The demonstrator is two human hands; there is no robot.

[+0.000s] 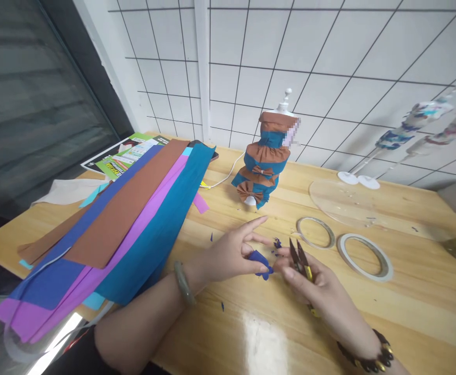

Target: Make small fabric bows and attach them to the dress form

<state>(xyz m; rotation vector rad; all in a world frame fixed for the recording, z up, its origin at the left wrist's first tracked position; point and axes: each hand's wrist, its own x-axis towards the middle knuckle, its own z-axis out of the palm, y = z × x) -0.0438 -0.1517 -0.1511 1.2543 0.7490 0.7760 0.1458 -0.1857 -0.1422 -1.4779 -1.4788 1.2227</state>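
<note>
My left hand (pixel 231 252) pinches a small cut piece of dark blue paper (pixel 266 273) between thumb and fingers, with its index finger stretched out. In my right hand (pixel 316 284) is a pair of small scissors (pixel 301 259), blades parted and pointing away from me. The right fingertips are close to the blue paper; I cannot tell whether they touch it. Small blue scraps (pixel 277 243) lie on the table just beyond the hands. Behind them stands a small dress form (pixel 267 153) covered in brown and teal paper ruffles and bows.
Long strips of brown paper (pixel 130 208), blue, purple and teal paper lie stacked at the left. Two tape rolls (pixel 341 245) rest right of my hands. Beyond them are a clear round sheet (pixel 329 200) and two small white-based mannequins (pixel 394 138). A tiled wall (pixel 236 41) bounds the table.
</note>
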